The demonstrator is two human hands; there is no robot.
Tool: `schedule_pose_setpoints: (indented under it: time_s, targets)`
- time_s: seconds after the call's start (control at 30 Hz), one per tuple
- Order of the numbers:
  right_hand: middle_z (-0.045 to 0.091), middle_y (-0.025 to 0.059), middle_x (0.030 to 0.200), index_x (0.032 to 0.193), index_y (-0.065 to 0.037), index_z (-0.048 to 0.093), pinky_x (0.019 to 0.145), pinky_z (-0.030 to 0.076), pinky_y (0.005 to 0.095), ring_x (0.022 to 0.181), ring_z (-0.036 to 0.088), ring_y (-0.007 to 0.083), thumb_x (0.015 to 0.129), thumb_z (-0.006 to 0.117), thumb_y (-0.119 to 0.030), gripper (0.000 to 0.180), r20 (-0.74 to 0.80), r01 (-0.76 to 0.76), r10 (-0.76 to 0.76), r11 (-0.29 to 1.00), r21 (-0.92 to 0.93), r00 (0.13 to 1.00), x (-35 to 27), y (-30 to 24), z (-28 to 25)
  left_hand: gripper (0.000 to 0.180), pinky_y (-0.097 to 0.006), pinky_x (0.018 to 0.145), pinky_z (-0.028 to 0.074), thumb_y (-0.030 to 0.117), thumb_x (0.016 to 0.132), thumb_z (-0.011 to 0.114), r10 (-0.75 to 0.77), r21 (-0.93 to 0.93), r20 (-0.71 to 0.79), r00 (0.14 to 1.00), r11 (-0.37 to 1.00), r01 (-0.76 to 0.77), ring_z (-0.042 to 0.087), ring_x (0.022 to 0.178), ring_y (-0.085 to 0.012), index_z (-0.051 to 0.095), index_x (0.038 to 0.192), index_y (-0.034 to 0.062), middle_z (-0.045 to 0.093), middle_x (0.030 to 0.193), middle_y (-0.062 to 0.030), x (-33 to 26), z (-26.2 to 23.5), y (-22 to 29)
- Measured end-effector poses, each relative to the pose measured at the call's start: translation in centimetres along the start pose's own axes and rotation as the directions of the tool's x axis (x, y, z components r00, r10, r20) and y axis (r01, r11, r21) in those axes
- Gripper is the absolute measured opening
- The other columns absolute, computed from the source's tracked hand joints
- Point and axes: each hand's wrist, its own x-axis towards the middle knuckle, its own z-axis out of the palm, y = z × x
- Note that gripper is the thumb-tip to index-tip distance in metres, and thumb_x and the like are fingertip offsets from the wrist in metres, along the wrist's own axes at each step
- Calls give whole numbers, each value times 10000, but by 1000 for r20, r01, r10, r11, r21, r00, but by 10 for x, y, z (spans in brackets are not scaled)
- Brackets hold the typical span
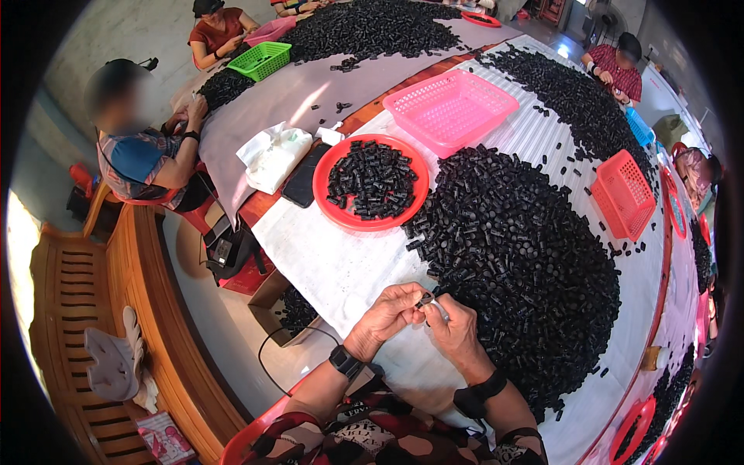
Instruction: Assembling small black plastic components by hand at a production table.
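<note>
- Key relation: small dark piece (425, 299) sits right at the meeting point of both hands' fingertips, lower middle of frame, above the near edge of the white table cover (325, 267).
- Left hand (385, 316): thumb and fingertips pinched together at the piece, coming in from its left side.
- Right hand (456, 333): fingers curled, thumb pressed in close to the piece from the lower right; something pale (442, 308) shows by the thumb, kind can't be told.
- Nearer hand: no clear winner, both are at the piece; left fingertips look to have the main grip.
- Long axis: seems to slant from lower left to upper right, but piece is tiny and partly covered, so unsure.
- Piece vs fingers: between the two sets of fingertips, not lying on the cover.
- Big heap of black pieces (519, 263): centre to right of centre, just beside the right hand, up and right of the fingertips.
- Round red tray (370, 224) with more black pieces: above and left of the hands, apart from them, its right side by the heap.
- Pink basket (453, 108): farther up, upper middle of frame, well apart from both hands.
</note>
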Motion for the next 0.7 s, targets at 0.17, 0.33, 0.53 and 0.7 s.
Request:
schedule_pose_setpoints:
  time_s: [0.17,0.33,0.53,0.7]
  targets:
    - [571,158,656,747,-19,516,495,455,380,581,594,344,889,602,-194,241,-37,-30,32,998,59,999,0,0,1,288,-249,671,442,208,913,601,25,-9,39,999,1000,-25,539,722,-120,591,1028,-56,606,843,-60,0,-2,-2]
    - [566,160,655,744,-20,514,492,452,383,580,593,347,890,602,-198,247,-31,-13,14,999,46,999,0,1,0,284,-250,674,450,198,912,599,17,-12,24,1000,1000,-16,541,719,-119,585,1032,-59,605,842,-57,0,-2,-1]
    - [565,162,654,737,-22,514,484,449,383,581,597,350,881,612,-191,242,14,11,-11,1000,-24,1000,0,-1,-1,287,-245,673,454,197,916,594,16,30,-7,1000,999,-16,544,716,-121,584,1026,-67,608,850,-65,-1,0,0]
    - [581,152,664,747,-27,524,491,457,378,592,606,345,884,609,-195,233,-25,-12,13,999,49,1000,0,0,1,285,-239,674,464,190,916,593,26,-9,25,999,1000,-26,554,712,-127,586,1020,-75,614,859,-79,1,-3,-3]
